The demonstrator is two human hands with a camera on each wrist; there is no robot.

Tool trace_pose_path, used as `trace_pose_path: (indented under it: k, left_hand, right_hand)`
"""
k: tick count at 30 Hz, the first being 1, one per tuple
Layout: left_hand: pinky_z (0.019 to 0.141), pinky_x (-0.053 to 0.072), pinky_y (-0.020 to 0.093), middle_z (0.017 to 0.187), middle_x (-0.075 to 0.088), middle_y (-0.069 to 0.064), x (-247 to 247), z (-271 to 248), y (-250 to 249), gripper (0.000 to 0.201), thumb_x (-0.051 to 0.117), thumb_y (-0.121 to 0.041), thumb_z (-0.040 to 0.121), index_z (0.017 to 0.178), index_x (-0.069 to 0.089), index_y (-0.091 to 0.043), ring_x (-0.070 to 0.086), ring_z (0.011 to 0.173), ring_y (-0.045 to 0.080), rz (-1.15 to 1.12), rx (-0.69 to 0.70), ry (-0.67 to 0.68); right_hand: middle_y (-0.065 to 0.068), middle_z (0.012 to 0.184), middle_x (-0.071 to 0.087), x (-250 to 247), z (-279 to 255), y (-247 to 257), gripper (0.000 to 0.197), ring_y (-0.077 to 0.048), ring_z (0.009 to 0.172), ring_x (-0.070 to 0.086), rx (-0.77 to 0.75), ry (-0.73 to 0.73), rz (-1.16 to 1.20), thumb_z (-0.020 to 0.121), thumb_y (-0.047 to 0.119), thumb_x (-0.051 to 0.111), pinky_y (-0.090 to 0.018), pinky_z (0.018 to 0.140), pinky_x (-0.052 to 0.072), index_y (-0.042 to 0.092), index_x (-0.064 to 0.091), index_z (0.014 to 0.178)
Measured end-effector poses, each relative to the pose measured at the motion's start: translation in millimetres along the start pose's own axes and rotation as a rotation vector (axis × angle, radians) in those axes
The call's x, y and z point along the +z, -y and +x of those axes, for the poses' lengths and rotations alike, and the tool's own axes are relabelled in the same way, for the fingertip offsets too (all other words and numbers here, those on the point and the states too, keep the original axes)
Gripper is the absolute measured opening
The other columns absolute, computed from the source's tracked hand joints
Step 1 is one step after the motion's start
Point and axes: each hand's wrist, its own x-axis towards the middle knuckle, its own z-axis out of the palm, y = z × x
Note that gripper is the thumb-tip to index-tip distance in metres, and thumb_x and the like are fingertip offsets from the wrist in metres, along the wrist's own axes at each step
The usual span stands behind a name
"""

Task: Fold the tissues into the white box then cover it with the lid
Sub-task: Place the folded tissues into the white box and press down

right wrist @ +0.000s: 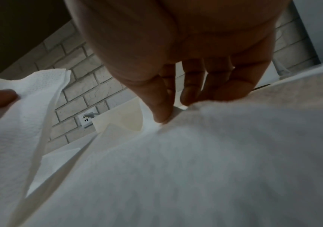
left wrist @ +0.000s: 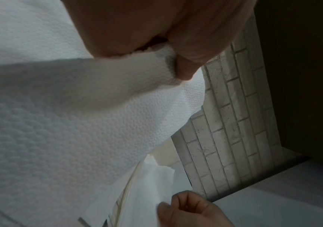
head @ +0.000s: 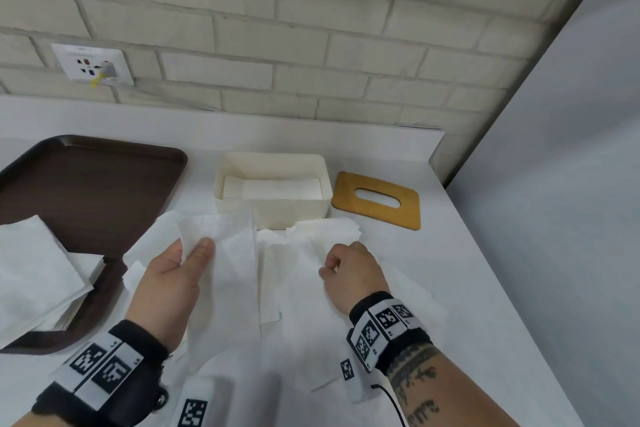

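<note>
A white open box (head: 273, 208) stands at the back of the counter with folded tissue (head: 273, 188) lying inside. The wooden lid (head: 375, 210) with an oval slot lies flat to its right. A large white tissue sheet (head: 239, 288) is spread in front of the box. My left hand (head: 180, 270) pinches the sheet's left part (left wrist: 117, 92) and lifts it between thumb and fingers. My right hand (head: 349, 267) pinches the sheet's right part (right wrist: 195, 153) with thumb and curled fingers (right wrist: 162, 113), low over the counter.
A dark brown tray (head: 93, 184) sits at the left with a stack of white tissues (head: 34, 270) on its near end. A brick wall with a socket (head: 91, 66) runs behind. A grey side wall (head: 561, 184) bounds the counter on the right.
</note>
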Motion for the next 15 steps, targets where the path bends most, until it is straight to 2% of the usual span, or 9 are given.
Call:
trace_pose_path:
  k: [2, 6, 7, 10, 12, 14, 15]
  left_hand:
    - [0.072, 0.053, 0.036, 0.083, 0.079, -0.003, -1.0, 0.2, -1.2, 0.02, 0.054, -0.027, 0.105, 0.105, 0.072, -0.016, 0.076, 0.077, 0.017, -0.011, -0.009, 0.009]
    - [0.052, 0.055, 0.021, 0.075, 0.078, -0.004, -1.6, -1.5, -5.2, 0.02, 0.052, -0.023, 0.106, 0.102, 0.07, -0.015, 0.074, 0.064, 0.01, -0.004, -0.01, 0.01]
    - [0.053, 0.055, 0.021, 0.077, 0.078, -0.003, -2.1, -1.8, -5.8, 0.02, 0.052, -0.023, 0.106, 0.103, 0.071, -0.015, 0.075, 0.067, 0.013, -0.01, -0.014, 0.01]
    - [0.069, 0.056, 0.036, 0.085, 0.08, 0.002, -2.9, -1.2, -7.1, 0.021, 0.054, -0.025, 0.105, 0.106, 0.072, -0.014, 0.075, 0.082, 0.027, -0.047, -0.028, 0.005]
    - [0.071, 0.054, 0.038, 0.087, 0.08, 0.004, -3.6, -0.2, -7.3, 0.021, 0.055, -0.025, 0.105, 0.105, 0.072, -0.014, 0.075, 0.081, 0.026, -0.055, -0.036, -0.003]
    - [0.073, 0.054, 0.038, 0.089, 0.08, 0.005, -2.5, 0.4, -8.6, 0.02, 0.055, -0.024, 0.104, 0.104, 0.073, -0.014, 0.075, 0.083, 0.027, -0.069, -0.051, -0.005]
    - [0.075, 0.055, 0.04, 0.092, 0.08, 0.007, -1.9, 1.2, -8.8, 0.02, 0.056, -0.024, 0.104, 0.103, 0.073, -0.014, 0.075, 0.085, 0.028, -0.082, -0.057, -0.005]
  right_hand:
    - [0.004, 0.107, 0.047, -3.5, -1.2, -0.3, 0.01, -0.014, 0.087, 0.057, -0.031, -0.049, 0.072, 0.093, 0.024, 0.061, -0.023, 0.079, 0.045, 0.02, 0.059, 0.085]
    - [0.008, 0.103, 0.046, -12.0, -3.2, -1.3, 0.019, -0.006, 0.079, 0.053, -0.116, -0.148, 0.189, 0.092, 0.017, 0.063, -0.018, 0.073, 0.041, 0.015, 0.054, 0.076]
    - [0.008, 0.102, 0.047, -12.6, -3.4, -1.8, 0.021, -0.006, 0.08, 0.053, -0.133, -0.147, 0.2, 0.092, 0.016, 0.063, -0.016, 0.072, 0.04, 0.016, 0.052, 0.074]
    - [0.012, 0.104, 0.049, -13.4, -4.7, -5.2, 0.028, -0.006, 0.092, 0.054, -0.175, -0.171, 0.252, 0.092, 0.012, 0.063, -0.01, 0.077, 0.037, 0.019, 0.047, 0.07]
    - [0.016, 0.105, 0.054, -16.5, -5.7, -6.2, 0.025, -0.005, 0.098, 0.055, -0.18, -0.198, 0.315, 0.094, 0.014, 0.062, -0.006, 0.079, 0.036, 0.02, 0.048, 0.073]
    - [0.016, 0.096, 0.062, -22.9, -8.5, -4.8, 0.024, -0.008, 0.087, 0.061, -0.153, -0.22, 0.422, 0.095, 0.019, 0.062, -0.013, 0.074, 0.044, 0.02, 0.048, 0.076]
    - [0.011, 0.088, 0.066, -27.2, -10.1, -2.7, 0.023, -0.011, 0.078, 0.063, -0.14, -0.237, 0.475, 0.095, 0.021, 0.063, -0.018, 0.069, 0.049, 0.021, 0.049, 0.076]
